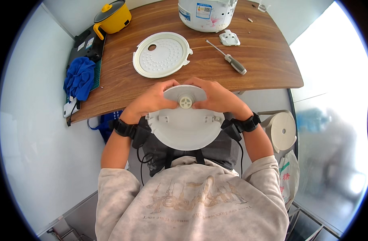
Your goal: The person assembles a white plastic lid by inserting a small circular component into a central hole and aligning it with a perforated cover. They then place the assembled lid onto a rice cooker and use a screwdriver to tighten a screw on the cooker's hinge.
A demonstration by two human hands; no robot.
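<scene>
Above my lap, near the table's front edge, I hold a white rice cooker lid [186, 132] with its underside facing me. My left hand [154, 99] grips its far left rim, and my right hand [217, 96] grips the far right rim. Both thumbs lie close to a cream round valve piece [186, 103] with spoke-like openings. Fingers behind the lid are hidden. On the table beyond lies a round white inner lid plate [163, 56] with a hole and small bumps. Right of it rest a grey-handled screwdriver [235, 64] and a small white plastic bracket [229, 38].
A white rice cooker body [208, 18] stands at the table's back. Far left are a yellow pot [115, 20], a black case [87, 46] and a blue cloth [80, 76]. A beige cylindrical stool or bin [282, 130] and a white bag [289, 176] stand to my right.
</scene>
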